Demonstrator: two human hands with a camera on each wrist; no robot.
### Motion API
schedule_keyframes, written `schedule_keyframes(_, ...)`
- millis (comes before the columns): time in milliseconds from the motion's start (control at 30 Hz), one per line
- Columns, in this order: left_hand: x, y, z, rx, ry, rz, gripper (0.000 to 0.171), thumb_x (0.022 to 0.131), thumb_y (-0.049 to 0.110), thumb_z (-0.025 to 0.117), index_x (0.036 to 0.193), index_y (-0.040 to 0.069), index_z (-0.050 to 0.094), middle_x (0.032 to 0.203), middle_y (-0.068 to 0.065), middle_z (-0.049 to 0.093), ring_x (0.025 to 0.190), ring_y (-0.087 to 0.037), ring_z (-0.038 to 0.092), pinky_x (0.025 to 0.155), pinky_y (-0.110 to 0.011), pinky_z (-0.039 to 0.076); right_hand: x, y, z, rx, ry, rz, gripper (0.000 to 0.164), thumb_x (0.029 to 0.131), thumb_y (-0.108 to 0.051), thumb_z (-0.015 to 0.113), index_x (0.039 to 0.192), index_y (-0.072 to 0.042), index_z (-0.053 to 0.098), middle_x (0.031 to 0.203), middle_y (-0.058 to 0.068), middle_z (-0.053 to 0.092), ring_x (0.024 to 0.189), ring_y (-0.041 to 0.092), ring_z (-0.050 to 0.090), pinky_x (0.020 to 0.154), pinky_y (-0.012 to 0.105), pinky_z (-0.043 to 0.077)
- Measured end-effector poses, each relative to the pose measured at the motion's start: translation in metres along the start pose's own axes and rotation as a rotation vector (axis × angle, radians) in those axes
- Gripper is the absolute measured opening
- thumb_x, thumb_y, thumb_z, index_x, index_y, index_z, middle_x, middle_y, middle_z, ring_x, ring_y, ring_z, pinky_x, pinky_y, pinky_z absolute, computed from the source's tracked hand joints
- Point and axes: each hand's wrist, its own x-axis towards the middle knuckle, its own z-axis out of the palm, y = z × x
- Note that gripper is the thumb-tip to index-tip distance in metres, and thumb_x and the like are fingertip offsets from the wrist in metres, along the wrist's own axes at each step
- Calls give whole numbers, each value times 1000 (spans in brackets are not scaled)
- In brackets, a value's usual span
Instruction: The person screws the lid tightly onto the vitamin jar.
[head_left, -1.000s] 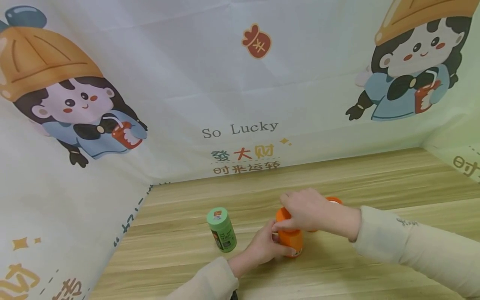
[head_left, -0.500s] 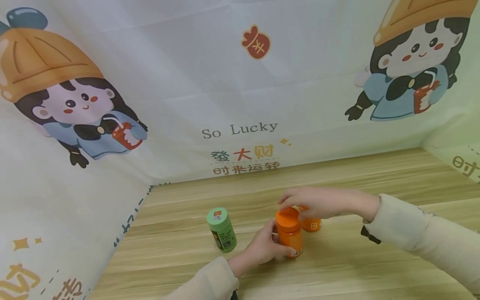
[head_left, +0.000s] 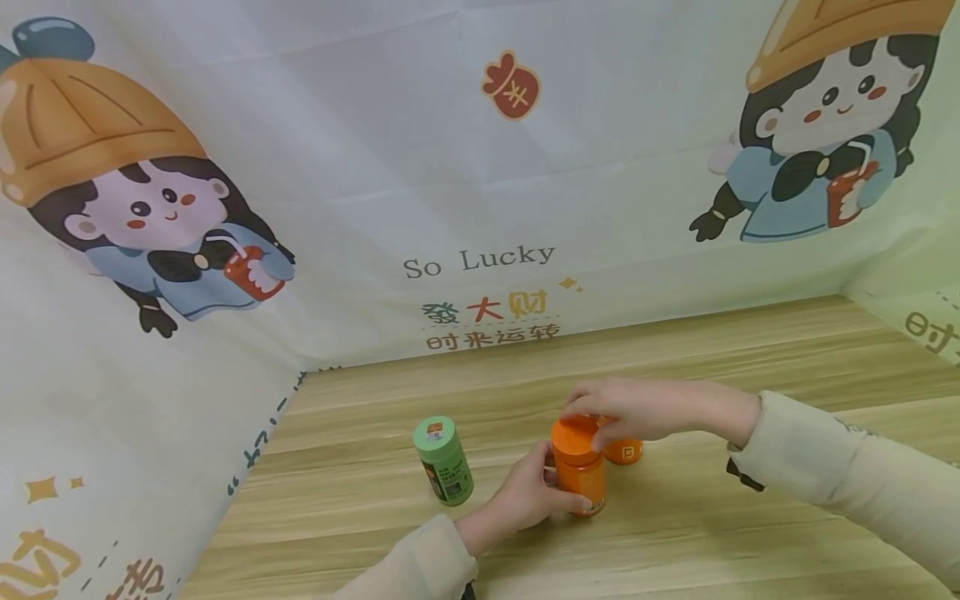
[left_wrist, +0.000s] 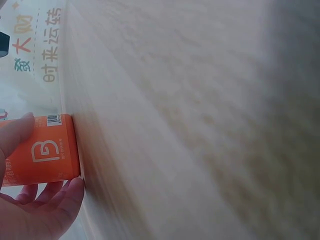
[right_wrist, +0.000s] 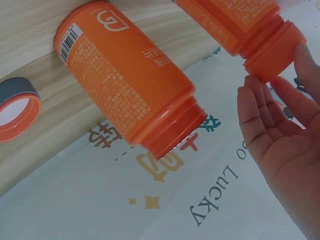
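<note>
My left hand (head_left: 528, 496) grips the lower body of an upright orange bottle (head_left: 581, 483), thumb in front and fingers behind; the left wrist view shows its printed label (left_wrist: 45, 150). At the top of this bottle, the orange cap (head_left: 576, 440) is pinched by my right hand (head_left: 637, 408), with the thumb on the near side and fingers on the far side. In the right wrist view a strip of neck shows below the cap (right_wrist: 277, 52). A second orange bottle (right_wrist: 130, 85) stands just behind, uncapped, its threaded neck bare; my right hand partly hides it in the head view.
A green lidded canister (head_left: 444, 462) stands left of the held bottle. An orange and grey ring-shaped lid (right_wrist: 20, 110) lies on the wooden table (head_left: 712, 517) near the uncapped bottle. A printed cloth (head_left: 375, 125) rises behind the table and along its sides.
My right hand, earlier wrapped further over the cap, has swung its wrist right and loosened, then set its fingers back on the cap. The left hand and the bottle have stayed in place.
</note>
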Motion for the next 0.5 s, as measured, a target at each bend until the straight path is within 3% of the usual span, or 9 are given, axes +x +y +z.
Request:
schedule_keyframes(200, 0, 0, 0, -2, -1, 8, 49, 70, 3, 77, 109, 3, 48, 103, -6, 57, 91, -23, 60, 79, -36, 50, 1, -3, 0, -12, 12, 56, 47, 85, -31, 64, 119, 0, 56, 96, 0, 48, 77, 9, 44, 67, 22, 40)
schedule_keyframes(500, -1, 1, 0, 0, -3, 6, 49, 70, 4, 77, 110, 3, 48, 104, -6, 57, 91, -22, 59, 79, -35, 49, 3, -4, 4, -25, 51, 109, 45, 82, -41, 65, 105, -3, 60, 87, -3, 46, 73, 9, 44, 64, 22, 39)
